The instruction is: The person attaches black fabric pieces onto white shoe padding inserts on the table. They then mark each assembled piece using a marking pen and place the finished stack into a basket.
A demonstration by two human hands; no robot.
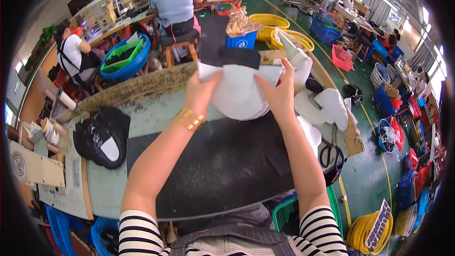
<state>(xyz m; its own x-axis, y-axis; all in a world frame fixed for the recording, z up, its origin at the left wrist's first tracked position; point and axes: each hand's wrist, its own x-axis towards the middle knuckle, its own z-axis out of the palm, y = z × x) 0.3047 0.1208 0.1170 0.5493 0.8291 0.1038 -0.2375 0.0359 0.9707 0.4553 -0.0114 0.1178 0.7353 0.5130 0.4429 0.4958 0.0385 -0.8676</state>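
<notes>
My left hand (201, 90) and my right hand (278, 91) grip opposite sides of a stack of white rounded pieces (239, 96). Several layered edges show along its curved lower rim. Both thumbs lie on top, with the fingers mostly hidden behind or underneath. Black material (241, 58) shows along the far edge of the stack; whether it is attached, I cannot tell. The stack is held over the far part of a black mat (208, 166) on the worktable (106, 187).
Black pieces (102, 130) lie piled at left. White pieces (332, 109) and black-handled scissors (327, 156) are at right. A wooden ledge (142, 81) borders the table's far side. Beyond sit a blue bin (241, 41), yellow baskets (270, 21) and a seated person (175, 2).
</notes>
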